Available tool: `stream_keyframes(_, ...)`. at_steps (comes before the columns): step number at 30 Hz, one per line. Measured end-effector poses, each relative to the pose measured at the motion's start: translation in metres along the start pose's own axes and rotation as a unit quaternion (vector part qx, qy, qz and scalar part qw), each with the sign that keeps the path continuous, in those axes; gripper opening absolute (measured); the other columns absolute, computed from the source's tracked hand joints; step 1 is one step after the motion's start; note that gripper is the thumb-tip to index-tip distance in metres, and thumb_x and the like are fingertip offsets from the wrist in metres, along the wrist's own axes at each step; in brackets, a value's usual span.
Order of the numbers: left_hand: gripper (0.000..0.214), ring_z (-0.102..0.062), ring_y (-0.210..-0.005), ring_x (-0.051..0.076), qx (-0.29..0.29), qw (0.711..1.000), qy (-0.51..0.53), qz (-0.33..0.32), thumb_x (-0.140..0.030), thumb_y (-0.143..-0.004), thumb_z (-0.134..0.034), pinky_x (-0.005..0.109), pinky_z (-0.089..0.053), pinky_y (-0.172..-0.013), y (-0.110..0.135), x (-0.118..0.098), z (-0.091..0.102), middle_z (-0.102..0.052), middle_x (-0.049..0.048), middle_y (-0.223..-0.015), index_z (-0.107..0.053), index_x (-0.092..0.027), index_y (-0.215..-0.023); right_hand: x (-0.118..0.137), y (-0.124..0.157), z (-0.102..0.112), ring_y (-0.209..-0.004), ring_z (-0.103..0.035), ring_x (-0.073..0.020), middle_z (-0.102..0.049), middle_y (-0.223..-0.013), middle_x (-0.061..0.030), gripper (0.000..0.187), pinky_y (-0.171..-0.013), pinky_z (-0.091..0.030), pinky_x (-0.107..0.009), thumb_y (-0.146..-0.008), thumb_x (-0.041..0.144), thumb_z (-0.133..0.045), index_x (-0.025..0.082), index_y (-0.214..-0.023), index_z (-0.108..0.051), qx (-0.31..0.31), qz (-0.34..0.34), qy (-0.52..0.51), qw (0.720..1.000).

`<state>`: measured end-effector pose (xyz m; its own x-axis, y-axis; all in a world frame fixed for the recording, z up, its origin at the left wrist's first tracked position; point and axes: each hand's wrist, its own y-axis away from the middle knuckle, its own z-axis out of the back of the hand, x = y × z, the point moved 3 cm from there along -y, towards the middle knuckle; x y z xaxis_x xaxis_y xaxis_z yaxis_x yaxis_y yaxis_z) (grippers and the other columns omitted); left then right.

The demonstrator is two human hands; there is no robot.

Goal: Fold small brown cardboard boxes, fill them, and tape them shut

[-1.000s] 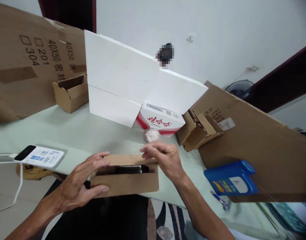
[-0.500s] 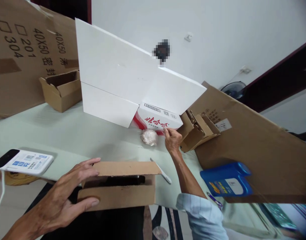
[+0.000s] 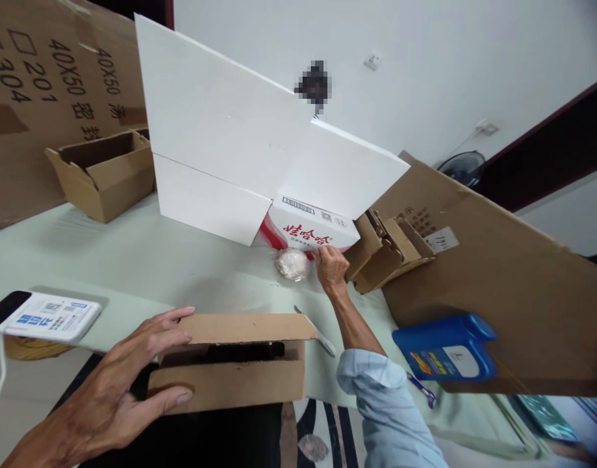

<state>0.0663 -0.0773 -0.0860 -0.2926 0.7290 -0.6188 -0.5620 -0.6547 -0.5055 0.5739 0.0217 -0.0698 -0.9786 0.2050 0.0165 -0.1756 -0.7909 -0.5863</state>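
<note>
At the table's near edge, my left hand (image 3: 125, 370) grips the left end of a small cardboard box (image 3: 234, 383), thumb on the near side and fingers by the raised far flap. A narrow gap shows the box's dark inside. My right hand (image 3: 332, 266) reaches across the table with its fingers closed, right at the front of a white and red printed carton (image 3: 310, 224). What those fingers hold, if anything, is hidden. Just left of them lies a round, pale bundle in clear plastic (image 3: 292, 264). A thin whitish tool (image 3: 322, 338) lies partly behind the box flap.
White boards (image 3: 220, 130) stand behind the carton. Open cardboard boxes stand left (image 3: 103, 175) and right (image 3: 390, 250). A blue bottle (image 3: 444, 348) and a purple pen-like item (image 3: 422, 389) lie at right. A white device with a cable (image 3: 49, 316) sits at the left edge.
My right hand has shifted slightly left, close to the plastic-wrapped bundle, with its fingers more curled in. My left hand keeps its grip on the cardboard box. The view has moved slightly.
</note>
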Motion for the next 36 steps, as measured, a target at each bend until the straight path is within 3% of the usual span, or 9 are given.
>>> stream_keyframes(4,0.050,-0.063,-0.148,0.028,0.006,1.000,-0.011,-0.005,-0.036,-0.101,-0.076,0.037,-0.056,-0.121,-0.003,-0.002,0.002,-0.060,0.0131,-0.164,-0.058,-0.029,-0.148,0.019,0.027,-0.020,-0.087,-0.057,-0.0222,-0.077,-0.094,-0.0110,0.027,-0.073,-0.032,-0.033,-0.109,0.027,-0.061,0.019,-0.086,-0.073,0.009,0.043,-0.009,0.999)
stream_keyframes(9,0.048,-0.063,-0.148,0.028,0.006,1.000,-0.011,-0.002,-0.037,-0.102,-0.075,0.036,-0.055,-0.121,-0.004,-0.005,0.003,-0.061,0.0132,-0.164,-0.058,-0.029,-0.146,0.032,0.047,-0.029,-0.091,-0.061,-0.0219,-0.079,-0.101,-0.0101,0.028,-0.075,-0.036,-0.031,-0.110,0.028,-0.059,0.021,-0.088,-0.074,0.009,0.063,-0.038,0.997)
stream_keyframes(17,0.050,-0.063,-0.148,0.028,0.005,1.000,-0.008,-0.005,-0.039,-0.101,-0.077,0.035,-0.056,-0.120,-0.003,-0.006,0.004,-0.061,0.0133,-0.163,-0.059,-0.029,-0.146,0.040,0.053,-0.026,-0.098,-0.068,-0.0228,-0.081,-0.108,-0.0108,0.022,-0.082,-0.048,-0.030,-0.103,0.027,-0.064,0.022,-0.086,-0.076,-0.016,0.012,-0.133,0.991)
stream_keyframes(22,0.049,-0.066,-0.146,0.027,0.001,1.000,-0.018,-0.004,-0.041,-0.101,-0.076,0.035,-0.056,-0.119,0.000,-0.004,0.004,-0.062,0.0126,-0.163,-0.059,-0.029,-0.145,0.020,0.018,0.004,-0.087,-0.069,-0.0245,-0.080,-0.093,-0.0131,0.035,-0.084,-0.053,-0.035,-0.103,0.041,-0.054,0.019,-0.084,-0.076,-0.072,-0.086,-0.220,0.969)
stream_keyframes(25,0.048,-0.066,-0.145,0.027,-0.006,1.000,-0.027,-0.004,-0.042,-0.101,-0.075,0.034,-0.056,-0.119,-0.002,-0.004,0.005,-0.063,0.0127,-0.162,-0.059,-0.028,-0.144,0.024,0.003,0.023,-0.075,-0.069,-0.0227,-0.078,-0.080,-0.0097,0.043,-0.076,-0.055,-0.034,-0.099,0.053,-0.056,0.019,-0.080,-0.074,-0.073,-0.117,-0.295,0.946)
stream_keyframes(28,0.040,-0.068,-0.139,0.027,-0.038,0.998,-0.046,-0.032,-0.039,-0.103,-0.074,0.037,-0.053,-0.119,-0.014,-0.011,0.009,-0.068,0.0135,-0.152,-0.063,-0.025,-0.139,0.049,0.005,0.042,-0.060,-0.065,-0.0194,-0.073,-0.068,-0.0053,0.049,-0.062,-0.055,-0.031,-0.097,0.060,-0.058,0.019,-0.078,-0.074,-0.052,-0.129,-0.379,0.915)
stream_keyframes(31,0.025,-0.068,-0.127,0.030,-0.057,0.993,-0.068,-0.083,-0.034,-0.101,-0.076,0.041,-0.056,-0.107,-0.034,-0.024,0.018,-0.074,0.0118,-0.123,-0.068,-0.024,-0.123,0.082,0.014,0.070,-0.055,-0.063,-0.0169,-0.073,-0.066,-0.0035,0.047,-0.057,-0.055,-0.029,-0.095,0.061,-0.065,0.019,-0.078,-0.077,-0.032,-0.126,-0.444,0.887)
stream_keyframes(36,0.010,-0.064,-0.105,0.027,0.044,0.992,-0.083,-0.085,-0.023,-0.098,-0.075,0.040,-0.051,-0.089,-0.068,-0.048,0.028,-0.070,0.0078,-0.106,-0.065,-0.022,-0.095,0.132,0.027,0.129,-0.057,-0.064,-0.0145,-0.076,-0.070,-0.0033,0.035,-0.057,-0.056,-0.027,-0.092,0.052,-0.079,0.020,-0.076,-0.080,0.035,-0.109,-0.565,0.817)
